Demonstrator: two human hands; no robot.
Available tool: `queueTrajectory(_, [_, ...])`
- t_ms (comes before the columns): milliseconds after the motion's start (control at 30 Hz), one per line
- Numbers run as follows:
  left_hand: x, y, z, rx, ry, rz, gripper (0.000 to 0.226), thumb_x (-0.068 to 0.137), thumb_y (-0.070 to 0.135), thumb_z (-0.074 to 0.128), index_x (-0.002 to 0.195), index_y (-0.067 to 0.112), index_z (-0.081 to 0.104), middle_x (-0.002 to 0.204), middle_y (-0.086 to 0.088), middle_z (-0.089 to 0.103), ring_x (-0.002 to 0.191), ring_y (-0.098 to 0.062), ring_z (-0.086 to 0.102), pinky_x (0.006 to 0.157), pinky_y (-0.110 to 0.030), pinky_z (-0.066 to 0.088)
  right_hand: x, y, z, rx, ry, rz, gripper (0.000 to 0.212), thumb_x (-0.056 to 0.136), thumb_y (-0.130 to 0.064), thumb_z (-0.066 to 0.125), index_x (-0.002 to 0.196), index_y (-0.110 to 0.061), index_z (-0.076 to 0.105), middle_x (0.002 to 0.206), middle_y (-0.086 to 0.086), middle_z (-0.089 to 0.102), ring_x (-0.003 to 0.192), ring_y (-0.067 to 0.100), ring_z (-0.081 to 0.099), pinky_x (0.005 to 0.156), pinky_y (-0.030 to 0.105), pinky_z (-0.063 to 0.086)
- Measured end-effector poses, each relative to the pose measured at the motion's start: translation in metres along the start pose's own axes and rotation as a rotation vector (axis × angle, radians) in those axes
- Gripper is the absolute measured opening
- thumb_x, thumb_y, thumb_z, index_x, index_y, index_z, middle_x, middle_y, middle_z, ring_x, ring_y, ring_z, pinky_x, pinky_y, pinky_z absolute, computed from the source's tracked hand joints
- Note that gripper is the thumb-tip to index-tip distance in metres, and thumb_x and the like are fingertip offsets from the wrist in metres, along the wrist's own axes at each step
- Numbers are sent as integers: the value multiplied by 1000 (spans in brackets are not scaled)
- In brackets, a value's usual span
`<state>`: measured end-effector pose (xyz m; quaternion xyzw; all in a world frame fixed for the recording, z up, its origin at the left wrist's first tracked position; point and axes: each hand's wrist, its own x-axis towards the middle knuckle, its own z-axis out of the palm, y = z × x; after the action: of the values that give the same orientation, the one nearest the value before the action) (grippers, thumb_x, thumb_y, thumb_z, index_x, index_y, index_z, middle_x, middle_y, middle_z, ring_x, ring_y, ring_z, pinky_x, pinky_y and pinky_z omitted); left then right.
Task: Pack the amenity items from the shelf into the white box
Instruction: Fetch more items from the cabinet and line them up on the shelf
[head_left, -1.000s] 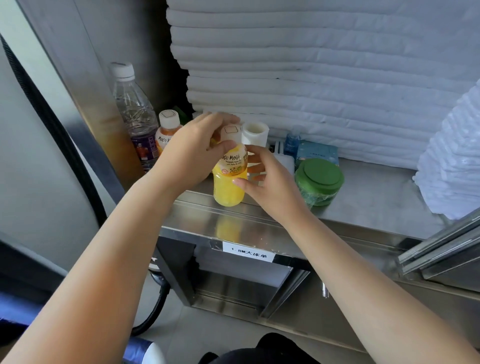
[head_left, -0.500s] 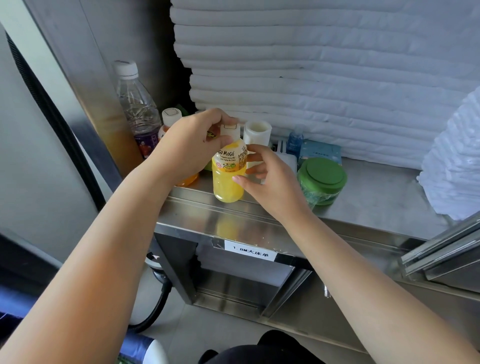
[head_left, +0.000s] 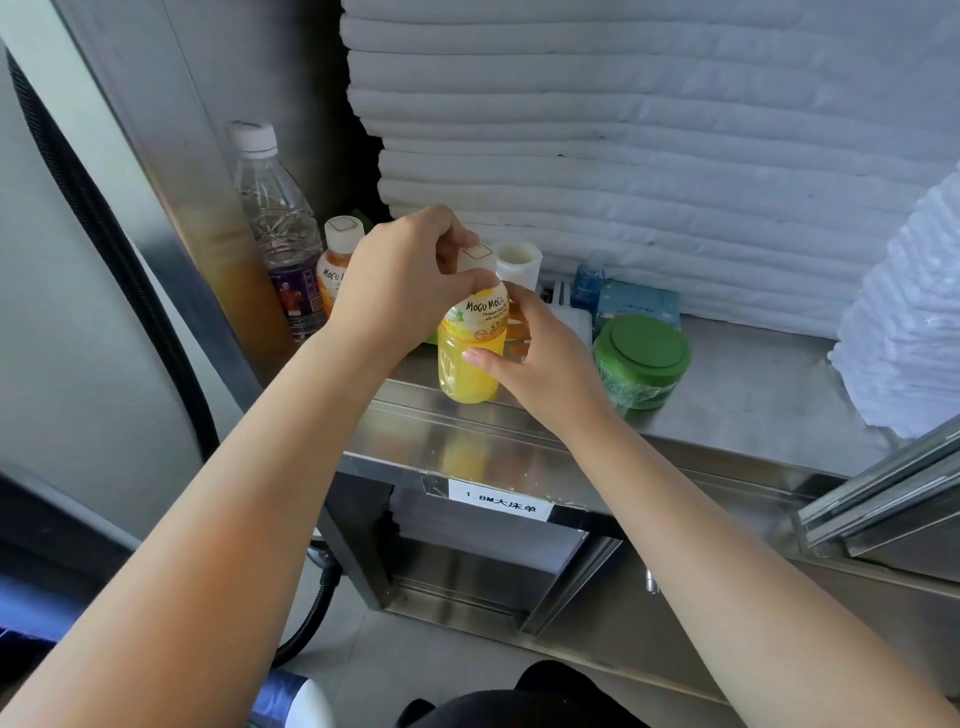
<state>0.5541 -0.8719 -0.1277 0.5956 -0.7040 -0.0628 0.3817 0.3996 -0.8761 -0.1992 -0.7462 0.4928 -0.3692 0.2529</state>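
At the bottom edge of the frame a dark rounded shape (head_left: 519, 696) is showing, with a blue and white object (head_left: 291, 701) at lower left and a black hose (head_left: 314, 613) curving just above it. Two bare forearms are spanning the frame from the bottom corners toward the centre. There, at the front lip of a stainless steel shelf (head_left: 753, 395), both hands are holding a yellow Mogu Mogu bottle (head_left: 470, 364) upright; whether its base is touching the metal cannot be told. The left hand (head_left: 405, 280) is curling its fingers and thumb round the bottle's neck, just under the white cap. The right hand (head_left: 545, 364) is gripping the yellow body, thumb pressing on the front and fingers wrapping behind. Below, a white label (head_left: 498, 505) reading "1.8M" and Chinese characters is sticking to the shelf's front edge. Just right of the right hand, a green-lidded jar (head_left: 641, 353) is sitting. Left of the left hand, an orange Mogu Mogu bottle (head_left: 335, 275) and a taller clear water bottle (head_left: 275, 223) are standing by the metal side wall. Behind the hands, a white cylinder (head_left: 517, 262), a small blue bottle (head_left: 587, 283) and a blue packet (head_left: 639, 304) are lining up. Farthest back, a stack of folded white linen (head_left: 649, 156) is filling the upper frame, with a plastic-wrapped white stack (head_left: 909, 312) at the right edge.
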Motion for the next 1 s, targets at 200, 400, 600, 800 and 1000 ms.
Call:
queueTrajectory(200, [6, -2, -5, 58, -56, 52, 32, 78, 35, 72, 104, 18, 64, 88, 4, 64, 80, -13, 58, 68, -24, 47, 0, 0, 1, -20, 10, -1, 62, 80, -42, 68, 134, -32, 40, 121, -16, 59, 105, 3, 57, 89, 29, 50])
queueTrajectory(400, [15, -12, -19, 71, -161, 76, 31, 85, 20, 66, 116, 16, 62, 110, -1, 66, 97, -15, 60, 86, -32, 49, 2, 2, 15, -97, -19, 19, 60, 80, -32, 69, 133, -25, 41, 118, -9, 60, 98, 7, 58, 86, 33, 50])
queueTrajectory(600, [17, -16, -27, 115, -211, 103, 32, 86, 14, 65, 118, 13, 60, 119, 3, 64, 99, -14, 61, 89, -28, 48, 6, -1, 28, -135, 50, 6, 55, 78, -34, 71, 125, -19, 48, 111, -4, 64, 92, 13, 61, 79, 28, 48])
queueTrajectory(800, [18, -24, -34, 220, -192, 146, 32, 88, 14, 62, 120, 13, 59, 122, -1, 62, 108, -19, 58, 88, -27, 44, 13, -4, 39, -191, 73, -27, 50, 78, -37, 72, 117, -15, 51, 104, -1, 65, 86, 16, 61, 73, 29, 48])
queueTrajectory(1000, [15, -32, -41, 258, -155, 136, 32, 88, 15, 61, 120, 15, 59, 119, -2, 63, 102, -19, 59, 78, -24, 40, 18, -8, 52, -218, 94, -36, 47, 77, -39, 73, 109, -12, 51, 97, 1, 65, 83, 18, 61, 71, 32, 50])
